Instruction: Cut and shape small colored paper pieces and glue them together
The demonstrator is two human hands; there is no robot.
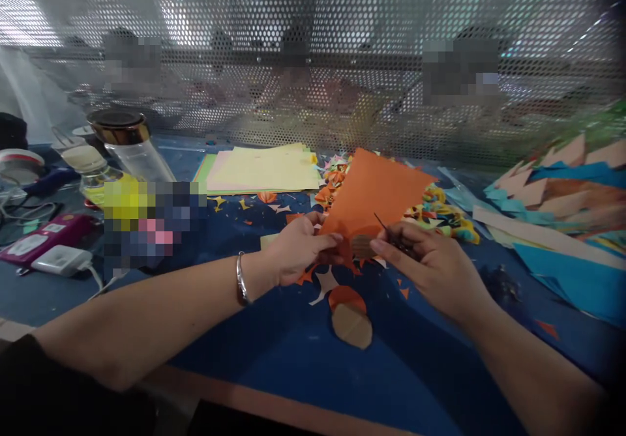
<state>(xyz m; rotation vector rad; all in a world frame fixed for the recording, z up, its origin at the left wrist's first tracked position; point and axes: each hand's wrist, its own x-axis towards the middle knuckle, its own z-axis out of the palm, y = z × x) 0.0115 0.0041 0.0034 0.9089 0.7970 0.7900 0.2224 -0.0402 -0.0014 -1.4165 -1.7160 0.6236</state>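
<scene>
My left hand (313, 247), with a silver bracelet on its wrist, pinches the lower edge of an orange sheet of paper (379, 185), which stands tilted above the table. Against the sheet's lower part lies a small round piece of brown cardboard (362, 246), close to the thumb of my right hand (415, 247). That hand is closed around small dark scissors (396, 239), whose thin blade points up and left in front of the paper; the handles are mostly hidden by the fingers. Below the hands, a tan cut disc (352, 326) overlaps an orange disc (346, 299) on the blue table.
A stack of pastel paper (264, 170) lies behind my left hand. Colourful scraps and cut flower shapes (443, 211) surround the sheet. At left stand a glass bottle (139, 152) and a purple power strip (46, 240). Blue sheets (567, 276) lie at right. A perforated screen (313, 90) rises behind.
</scene>
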